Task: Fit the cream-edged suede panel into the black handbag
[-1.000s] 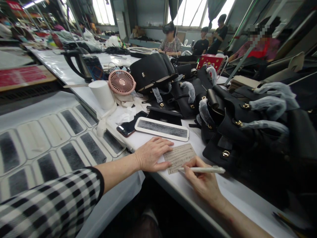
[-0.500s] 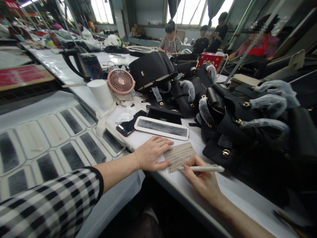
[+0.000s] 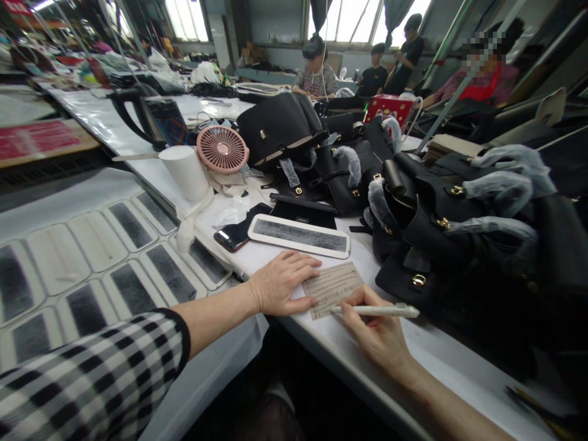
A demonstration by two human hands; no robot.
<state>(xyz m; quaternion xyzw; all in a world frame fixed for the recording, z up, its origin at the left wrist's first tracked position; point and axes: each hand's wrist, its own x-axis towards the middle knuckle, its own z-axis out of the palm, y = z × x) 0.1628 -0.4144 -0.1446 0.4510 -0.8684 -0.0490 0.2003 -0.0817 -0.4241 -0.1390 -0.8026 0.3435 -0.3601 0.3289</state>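
At the centre of the frame, just below the middle, a tan paper card lies on the white tabletop, covered in rows of writing too small to read. The person's left hand lies palm down over the card's left edge, thumb spread apart from the fingers and clamped on nothing. To the right of it, the right hand pinches a white pen between thumb and fingers, the tip at the card's lower edge and the barrel pointing right.

Just above the card sits a long, white-bordered panel with a dark grey middle. A dark phone lies by the panel's left end; farther up stand a white roll and a pink fan. Black bags with gold-coloured clasps and wrapped handles are heaped across the right side of the frame. At the left, rounded pieces, many with dark centres, lie in rows. A co-worker sits at the upper centre.
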